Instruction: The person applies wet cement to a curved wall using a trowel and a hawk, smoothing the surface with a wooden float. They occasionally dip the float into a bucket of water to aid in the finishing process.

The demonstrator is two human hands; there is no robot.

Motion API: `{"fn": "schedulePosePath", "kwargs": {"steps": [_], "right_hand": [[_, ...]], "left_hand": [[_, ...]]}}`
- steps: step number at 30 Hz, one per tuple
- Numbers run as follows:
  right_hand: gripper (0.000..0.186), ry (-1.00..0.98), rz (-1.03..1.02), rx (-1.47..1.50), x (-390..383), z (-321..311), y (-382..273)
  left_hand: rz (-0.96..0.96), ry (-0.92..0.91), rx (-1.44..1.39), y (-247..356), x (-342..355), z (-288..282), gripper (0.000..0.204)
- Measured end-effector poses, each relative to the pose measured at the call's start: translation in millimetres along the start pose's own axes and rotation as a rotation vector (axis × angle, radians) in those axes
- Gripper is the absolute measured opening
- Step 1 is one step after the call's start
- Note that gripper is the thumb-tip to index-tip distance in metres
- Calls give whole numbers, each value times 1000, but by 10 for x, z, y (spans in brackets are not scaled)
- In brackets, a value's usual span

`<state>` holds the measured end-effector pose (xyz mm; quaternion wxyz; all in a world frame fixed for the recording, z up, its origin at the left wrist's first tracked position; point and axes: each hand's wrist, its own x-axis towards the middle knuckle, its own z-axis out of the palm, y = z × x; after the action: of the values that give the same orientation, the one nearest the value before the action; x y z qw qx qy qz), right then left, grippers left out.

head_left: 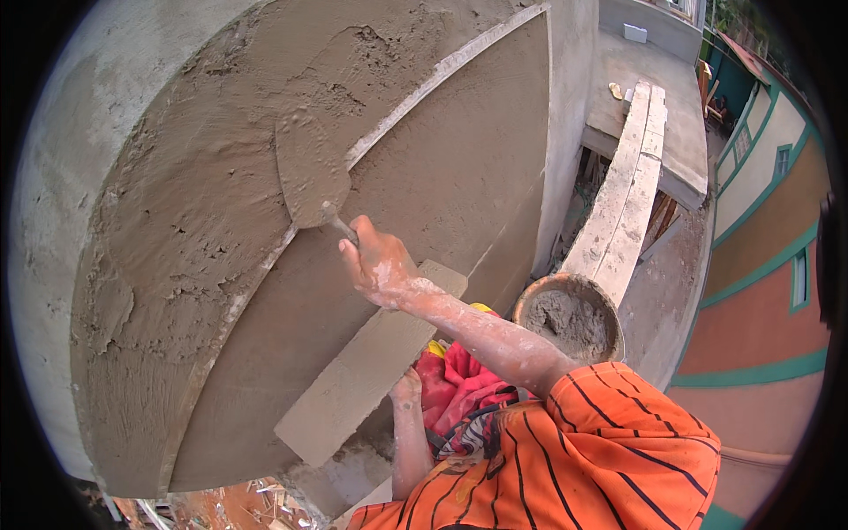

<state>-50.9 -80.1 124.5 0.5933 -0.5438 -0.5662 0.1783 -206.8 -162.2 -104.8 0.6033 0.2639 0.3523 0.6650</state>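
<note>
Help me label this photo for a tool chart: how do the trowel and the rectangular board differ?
Shape: the trowel has a curved-edged blade, while the rectangular board has long, straight sides. Size: the rectangular board looks longer than the trowel's blade. Hold: the right hand grips the trowel by its handle, while the left hand holds the rectangular board at its edge. Both are coated in grey-brown mortar.

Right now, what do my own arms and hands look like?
Your right hand and left hand are ungloved. Pale smears mark the right hand and right forearm. Your right sleeve is loose and orange with thin dark stripes; both forearms are bare.
</note>
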Motion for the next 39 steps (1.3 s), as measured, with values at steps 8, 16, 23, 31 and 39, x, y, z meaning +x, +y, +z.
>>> {"fn": "schedulePosePath", "kwargs": {"steps": [8,16,23,31,39], "right_hand": [[33,232,-284,-456,481,-666,458],[45,467,109,-449,1966,-1959,1044],[36,251,342,361,1847,-2034,793],[27,-241,-284,-252,368,98,-1234],[24,142,-375,-432,406,-282,-116]], "left_hand": [[-61,-36,-163,-12,74,-78,43],[-73,136,-84,555,-221,-493,51],[-66,-6,-211,513,-173,-196,51],[-159,-66,-317,352,-315,-63,54],[-205,29,-327,491,-482,-55,57]]}}
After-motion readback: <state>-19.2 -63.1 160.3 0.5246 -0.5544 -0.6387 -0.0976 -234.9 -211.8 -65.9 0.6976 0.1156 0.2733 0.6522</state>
